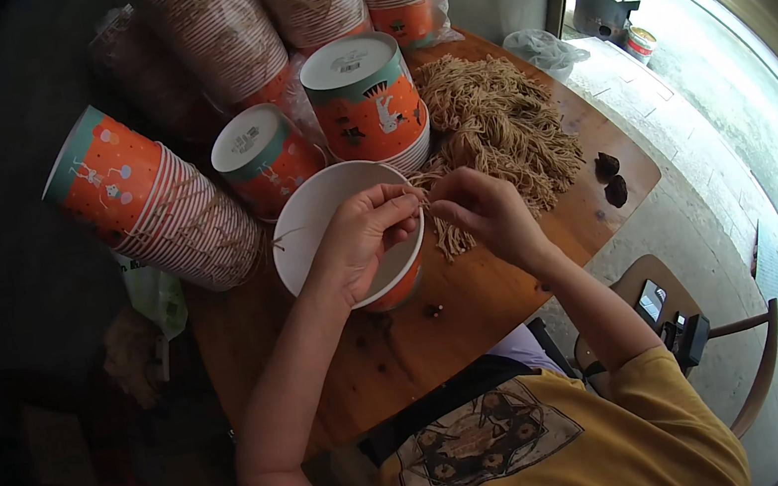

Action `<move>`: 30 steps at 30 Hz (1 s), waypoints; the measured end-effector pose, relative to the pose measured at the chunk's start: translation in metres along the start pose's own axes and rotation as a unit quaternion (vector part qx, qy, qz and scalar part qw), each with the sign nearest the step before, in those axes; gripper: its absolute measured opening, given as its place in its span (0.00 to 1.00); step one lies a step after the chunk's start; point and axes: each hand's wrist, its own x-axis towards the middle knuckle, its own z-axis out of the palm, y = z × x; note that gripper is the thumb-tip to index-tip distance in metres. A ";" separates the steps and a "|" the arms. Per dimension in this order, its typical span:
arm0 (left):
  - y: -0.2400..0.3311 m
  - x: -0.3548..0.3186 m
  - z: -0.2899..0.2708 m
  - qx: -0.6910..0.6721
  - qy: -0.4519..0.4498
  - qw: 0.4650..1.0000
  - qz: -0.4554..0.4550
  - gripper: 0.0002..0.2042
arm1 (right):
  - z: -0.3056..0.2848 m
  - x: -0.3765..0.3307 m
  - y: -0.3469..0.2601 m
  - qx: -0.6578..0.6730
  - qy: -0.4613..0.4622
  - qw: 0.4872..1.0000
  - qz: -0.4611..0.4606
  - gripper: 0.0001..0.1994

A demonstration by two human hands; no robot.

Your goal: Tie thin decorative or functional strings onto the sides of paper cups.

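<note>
A white-lined orange paper bucket (310,220) lies tilted on the wooden table (442,326), its mouth toward me. My left hand (362,232) rests over its rim and pinches thin tan strings at the rim. My right hand (485,209) pinches the same small bundle of tan strings (451,234), which hangs just right of the bucket. A large heap of tan strings (502,125) lies on the table behind my right hand.
Stacks of orange paper buckets (152,203) lie on their sides at the left and back; two upturned stacks (362,96) stand behind the bucket. Two dark small objects (611,180) sit near the table's right edge. A wooden chair (715,335) with a phone stands at right.
</note>
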 end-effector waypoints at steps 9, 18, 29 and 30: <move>0.006 -0.004 0.002 -0.049 -0.011 0.995 -0.090 0.08 | 0.024 -0.009 -0.020 0.169 0.027 0.976 0.132 0.06; 0.008 -0.007 0.007 -0.035 0.023 0.998 -0.057 0.06 | 0.020 -0.014 -0.032 -0.066 0.016 0.996 -0.062 0.06; 0.004 -0.012 0.005 0.027 0.019 0.999 0.017 0.07 | -0.004 0.019 -0.025 -0.121 -0.013 0.981 -0.149 0.10; 0.004 -0.013 0.004 0.020 0.007 0.999 0.024 0.07 | -0.004 0.021 -0.022 -0.138 -0.037 0.977 -0.156 0.09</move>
